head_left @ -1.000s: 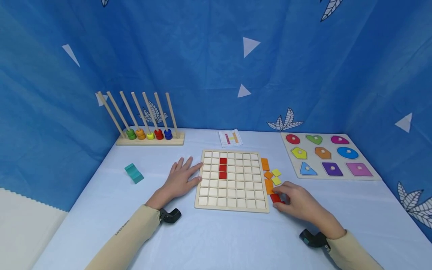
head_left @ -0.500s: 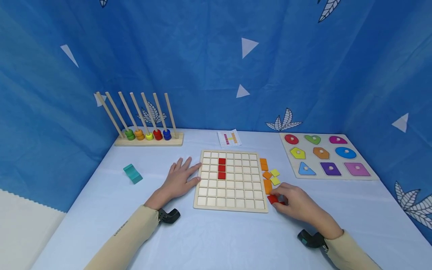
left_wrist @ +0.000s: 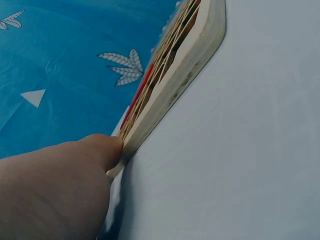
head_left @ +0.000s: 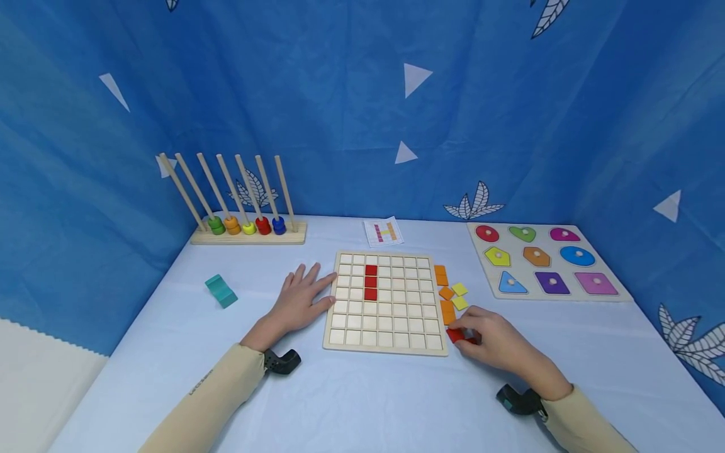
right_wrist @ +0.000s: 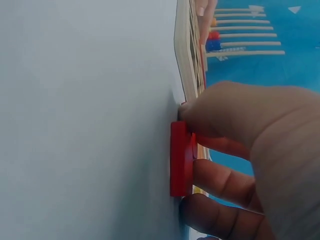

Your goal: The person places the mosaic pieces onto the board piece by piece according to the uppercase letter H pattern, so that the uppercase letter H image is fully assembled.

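Observation:
A wooden grid board (head_left: 385, 351) lies mid-table, with a column of red tiles (head_left: 370, 282) in its cells. My left hand (head_left: 300, 299) rests at the board's left edge, fingers spread. Its thumb (left_wrist: 102, 150) presses the board's side in the left wrist view. By the lower right corner, my right hand (head_left: 493, 336) pinches at loose red tiles (head_left: 454, 335), partly hidden under the fingers. In the right wrist view, thumb and fingers curl about a red tile (right_wrist: 181, 165) low over the cloth. Loose orange tiles (head_left: 447, 312) and yellow tiles (head_left: 459, 289) lie along the board's right side.
Behind the board is a printed pattern card (head_left: 384, 232). A wooden peg stand (head_left: 291, 238) with coloured rings stands back left, and a teal curved block (head_left: 221, 290) lies at left. A shape puzzle board (head_left: 512, 242) lies back right, before a blue curtain (head_left: 340, 94).
My right index finger has edged a little left over the red tiles, which shift slightly toward the board. The left hand keeps its place, while the whole head view drifts slightly.

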Demonstrator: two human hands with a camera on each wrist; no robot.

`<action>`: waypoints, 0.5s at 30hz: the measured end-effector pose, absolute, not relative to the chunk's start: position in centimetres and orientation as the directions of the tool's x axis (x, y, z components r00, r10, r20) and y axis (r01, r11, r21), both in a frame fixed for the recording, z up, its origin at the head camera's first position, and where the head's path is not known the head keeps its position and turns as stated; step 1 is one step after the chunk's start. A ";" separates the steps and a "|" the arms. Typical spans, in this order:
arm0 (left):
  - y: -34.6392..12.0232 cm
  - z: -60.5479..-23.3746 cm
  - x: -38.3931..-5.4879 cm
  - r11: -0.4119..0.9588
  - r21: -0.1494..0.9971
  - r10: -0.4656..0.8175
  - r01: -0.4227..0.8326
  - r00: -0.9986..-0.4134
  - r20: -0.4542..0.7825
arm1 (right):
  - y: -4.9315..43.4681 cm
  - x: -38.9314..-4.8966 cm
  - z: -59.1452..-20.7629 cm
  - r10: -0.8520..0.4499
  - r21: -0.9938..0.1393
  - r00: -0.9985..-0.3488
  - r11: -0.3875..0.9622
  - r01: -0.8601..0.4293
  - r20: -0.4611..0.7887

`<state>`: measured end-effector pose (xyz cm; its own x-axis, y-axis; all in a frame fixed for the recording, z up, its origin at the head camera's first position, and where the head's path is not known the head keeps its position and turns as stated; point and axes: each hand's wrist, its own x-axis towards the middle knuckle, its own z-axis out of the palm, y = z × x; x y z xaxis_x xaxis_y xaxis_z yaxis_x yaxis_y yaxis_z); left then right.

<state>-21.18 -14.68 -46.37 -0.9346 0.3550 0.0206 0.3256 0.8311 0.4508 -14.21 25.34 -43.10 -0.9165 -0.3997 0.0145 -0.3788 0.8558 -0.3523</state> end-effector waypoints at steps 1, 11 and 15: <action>-14.7 -46.4 -21.2 0.831 0.454 0.354 0.323 -0.935 0.017 | 25.3 -14.2 -43.1 -0.403 -0.351 -0.915 0.855 -0.382 0.014; -14.6 -46.5 -21.2 0.834 0.447 0.356 0.324 -0.934 0.013 | 25.4 -14.1 -43.2 -0.407 -0.368 -0.913 0.847 -0.383 0.012; -14.7 -46.6 -21.2 0.836 0.444 0.354 0.323 -0.935 0.014 | 25.4 -14.2 -43.3 -0.410 -0.369 -0.912 0.847 -0.383 0.006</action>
